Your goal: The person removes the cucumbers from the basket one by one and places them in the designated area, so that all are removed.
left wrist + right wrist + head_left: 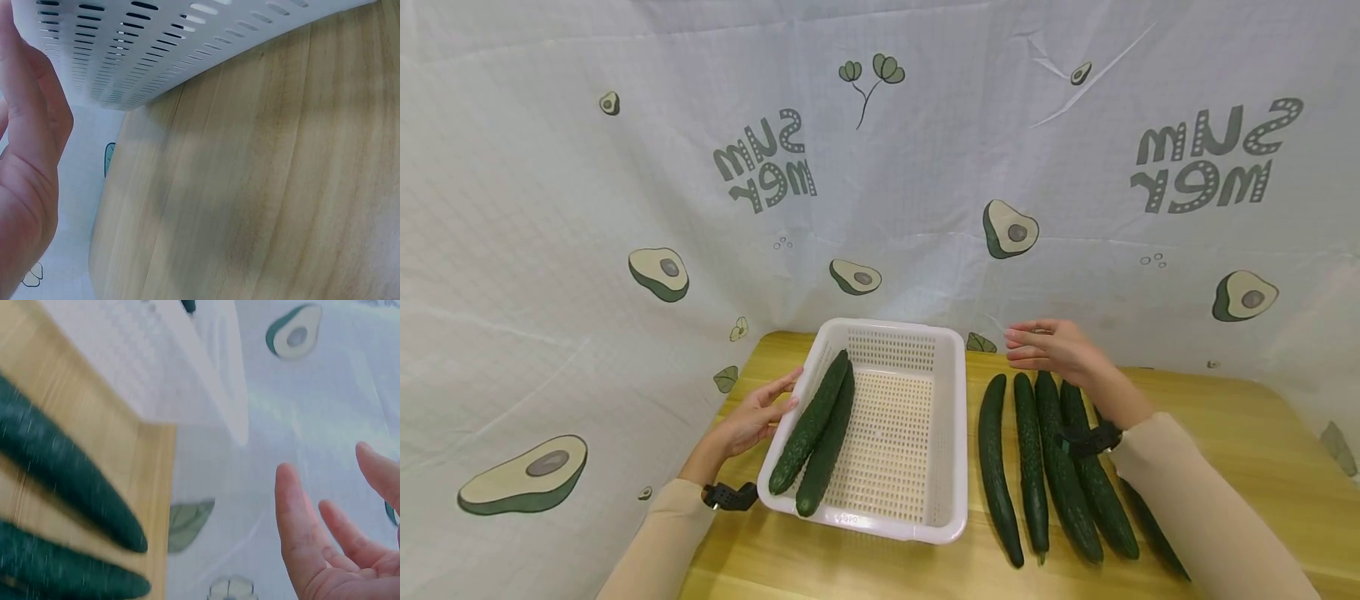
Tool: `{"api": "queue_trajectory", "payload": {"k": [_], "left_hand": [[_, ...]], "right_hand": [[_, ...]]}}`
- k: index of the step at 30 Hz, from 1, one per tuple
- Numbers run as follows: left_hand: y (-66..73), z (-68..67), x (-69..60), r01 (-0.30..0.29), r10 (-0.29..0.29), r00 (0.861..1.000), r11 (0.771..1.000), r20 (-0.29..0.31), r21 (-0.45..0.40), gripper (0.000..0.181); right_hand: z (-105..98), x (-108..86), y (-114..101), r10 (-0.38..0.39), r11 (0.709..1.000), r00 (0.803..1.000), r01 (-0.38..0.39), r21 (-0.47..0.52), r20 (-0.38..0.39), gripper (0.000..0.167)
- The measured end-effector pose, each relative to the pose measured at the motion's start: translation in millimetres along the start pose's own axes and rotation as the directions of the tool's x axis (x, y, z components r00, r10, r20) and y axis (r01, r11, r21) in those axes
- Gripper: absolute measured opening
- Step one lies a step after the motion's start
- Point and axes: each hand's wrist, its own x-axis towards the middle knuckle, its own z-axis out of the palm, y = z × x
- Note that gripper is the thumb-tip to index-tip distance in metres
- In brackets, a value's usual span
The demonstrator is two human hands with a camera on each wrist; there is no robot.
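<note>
A white plastic basket (951, 433) stands on the table, two dark green cucumbers (810, 422) lying slantwise along its left side. My left hand (756, 417) holds the basket's left rim, thumb at the top edge and fingers against the outer wall. To the right of the basket several more cucumbers (996, 471) lie side by side. My right hand (1052, 346) is in the air past their far ends, fingers loosely extended and holding nothing. Two cucumber tips (134, 537) show beside that hand in the right wrist view. My right forearm hides part of the rightmost cucumbers.
The wooden table (1217, 433) ends at a pale curtain (925, 167) printed with avocados, which hangs behind and on the left. Wood surface extends right of the cucumbers and in front of the basket. Each wrist wears a black band.
</note>
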Motion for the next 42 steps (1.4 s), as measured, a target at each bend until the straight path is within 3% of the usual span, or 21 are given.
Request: {"api": "queue_trajectory", "payload": {"k": [14,26,42], "left_hand": [[1.3,0.0,-1.0,0.004,-0.004,1.0,1.0,-0.009,0.01,0.063],[0.4,-0.3,-1.2,0.001,-0.001,1.0,1.0,-0.008,0.003,0.063],[1.4,0.2,-1.8,0.0,0.0,1.0,1.0,-0.008,-0.005,0.062]], "right_hand": [[65.0,33.0,-6.5,-0.022,0.995,0.998,0.017,0.097,0.06,0.058],[132.6,55.3,-3.8,0.012,0.985,0.995,-0.028,0.171,0.094,0.049],[204.8,69.5,8.6,0.08,0.958,0.991,-0.107,0.267,0.108,0.056]]}}
